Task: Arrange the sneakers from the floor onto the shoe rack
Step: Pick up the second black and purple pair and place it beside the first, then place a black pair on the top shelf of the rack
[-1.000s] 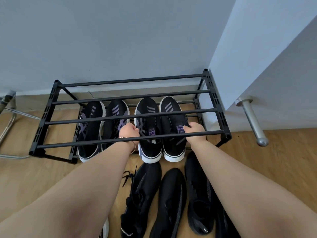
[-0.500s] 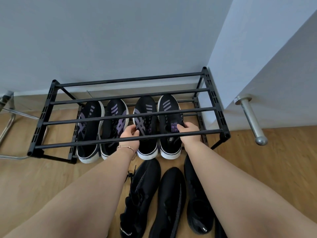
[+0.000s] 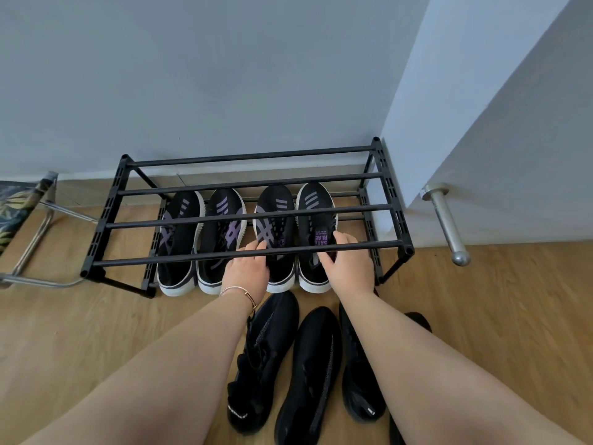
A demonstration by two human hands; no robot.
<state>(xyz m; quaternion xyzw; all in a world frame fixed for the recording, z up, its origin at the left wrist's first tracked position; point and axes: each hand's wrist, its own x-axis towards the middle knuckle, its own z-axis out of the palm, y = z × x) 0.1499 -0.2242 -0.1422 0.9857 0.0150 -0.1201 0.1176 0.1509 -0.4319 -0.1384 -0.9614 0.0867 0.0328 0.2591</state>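
The black metal shoe rack (image 3: 253, 252) stands against the wall. Four black sneakers with purple marks and white soles sit toe-in on its lower shelf. My left hand (image 3: 245, 271) lies at the heel of the third sneaker (image 3: 276, 226), fingers spread and loosely touching its collar. My right hand (image 3: 348, 264) rests on the collar of the fourth sneaker (image 3: 316, 216), fingers apart. Several all-black sneakers lie on the floor between my arms, among them a high-top (image 3: 263, 358) and a low one (image 3: 313, 370).
A white wall corner juts out at the right, with a metal door handle (image 3: 447, 226) sticking out beside the rack. A metal-framed chair (image 3: 30, 239) with a patterned seat is at the left. Bare wooden floor (image 3: 96, 332) lies left of the shoes.
The third and fourth sneakers slid deeper onto the lower shelf, level with the other pair. Both hands have eased back toward the heels and their fingers have loosened.
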